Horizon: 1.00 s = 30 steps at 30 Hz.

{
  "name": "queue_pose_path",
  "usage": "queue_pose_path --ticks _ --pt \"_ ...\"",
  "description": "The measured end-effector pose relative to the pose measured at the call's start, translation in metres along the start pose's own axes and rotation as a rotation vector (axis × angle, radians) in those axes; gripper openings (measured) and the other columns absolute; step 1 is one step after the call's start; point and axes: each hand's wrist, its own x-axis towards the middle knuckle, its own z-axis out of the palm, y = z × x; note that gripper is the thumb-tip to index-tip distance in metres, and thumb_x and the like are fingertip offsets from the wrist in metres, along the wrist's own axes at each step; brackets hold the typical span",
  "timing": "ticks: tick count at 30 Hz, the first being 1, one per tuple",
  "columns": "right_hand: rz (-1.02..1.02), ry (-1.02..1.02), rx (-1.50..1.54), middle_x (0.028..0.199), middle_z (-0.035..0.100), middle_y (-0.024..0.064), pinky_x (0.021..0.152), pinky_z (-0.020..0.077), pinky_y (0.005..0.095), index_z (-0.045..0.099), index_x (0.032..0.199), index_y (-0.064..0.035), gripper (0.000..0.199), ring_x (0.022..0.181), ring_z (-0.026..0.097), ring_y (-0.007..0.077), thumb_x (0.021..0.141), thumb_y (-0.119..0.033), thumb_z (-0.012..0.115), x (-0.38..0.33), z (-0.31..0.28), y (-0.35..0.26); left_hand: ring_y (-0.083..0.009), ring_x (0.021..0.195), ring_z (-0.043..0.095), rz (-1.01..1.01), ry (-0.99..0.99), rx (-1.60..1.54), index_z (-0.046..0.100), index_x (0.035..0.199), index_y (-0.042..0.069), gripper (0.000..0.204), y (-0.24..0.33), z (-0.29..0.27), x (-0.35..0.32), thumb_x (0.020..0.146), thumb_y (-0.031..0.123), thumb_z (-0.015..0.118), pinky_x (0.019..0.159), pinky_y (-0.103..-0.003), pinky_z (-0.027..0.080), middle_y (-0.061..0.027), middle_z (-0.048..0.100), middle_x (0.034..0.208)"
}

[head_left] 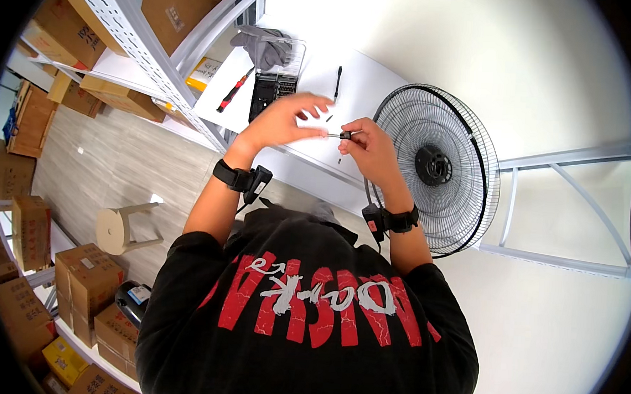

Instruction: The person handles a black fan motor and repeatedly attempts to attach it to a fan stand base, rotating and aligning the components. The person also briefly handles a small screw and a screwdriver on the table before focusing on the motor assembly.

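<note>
Hands [326, 130] pinching small tool [341, 134], fan grille [438, 168] just right

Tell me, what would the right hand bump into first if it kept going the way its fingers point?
Probably the left hand. The right hand holds a small tool whose thin metal tip aims at the left hand's fingers, very close. Depth is hard to judge here.
</note>
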Motion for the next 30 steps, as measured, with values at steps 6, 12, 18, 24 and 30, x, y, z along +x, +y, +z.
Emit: queue_pose_path --ticks 6,12,18,24,30 --pt "0.01 -0.002 -0.036 0.078 0.067 0.0094 0.066 0.0501 0.0245 0.056 0.106 0.0012 0.021 0.074 0.068 0.0131 0.086 -0.001 0.062 0.0 0.001 -0.005 -0.0162 0.081 0.065 0.021 0.292 -0.123 0.069 0.108 0.002 0.02 -0.018 0.003 0.009 0.094 0.013 0.06 0.073 -0.028 0.051 -0.0085 0.07 0.092" --pt "0.035 0.045 -0.045 0.079 0.068 0.0102 0.067 0.0507 0.0251 0.056 0.106 0.0012 0.021 0.074 0.068 0.0142 0.086 -0.001 0.062 -0.001 0.001 -0.007 -0.0113 0.088 0.064 -0.025 -0.154 -0.071 0.066 0.119 0.005 0.034 -0.007 0.008 -0.003 0.085 0.007 0.071 0.074 -0.025 0.052 -0.0069 0.069 0.101" --pt "0.071 0.051 -0.056 0.079 0.068 0.0104 0.067 0.0509 0.0255 0.055 0.106 0.0015 0.021 0.074 0.068 0.0144 0.087 -0.001 0.062 -0.002 0.0 -0.009 -0.0125 0.08 0.066 -0.157 0.062 -0.331 0.065 0.115 0.001 0.026 -0.024 0.008 0.004 0.092 0.013 0.065 0.07 -0.026 0.052 -0.0062 0.07 0.091" --pt "0.068 0.063 -0.056 0.08 0.068 0.0107 0.068 0.051 0.0255 0.056 0.106 0.0006 0.021 0.075 0.068 0.0143 0.087 -0.002 0.062 -0.002 -0.001 -0.004 -0.0126 0.084 0.066 -0.097 -0.106 -0.228 0.062 0.121 0.0 0.03 -0.013 0.019 -0.007 0.096 0.016 0.06 0.074 -0.026 0.053 -0.0077 0.069 0.099" --pt "0.063 0.067 -0.056 0.079 0.068 0.0106 0.067 0.0511 0.0255 0.056 0.106 0.0007 0.021 0.075 0.069 0.0146 0.087 -0.003 0.063 -0.003 -0.001 -0.007 -0.0123 0.085 0.066 -0.197 0.042 -0.458 0.064 0.116 -0.001 0.028 -0.029 0.016 0.003 0.095 0.017 0.061 0.074 -0.026 0.053 -0.0061 0.07 0.098"
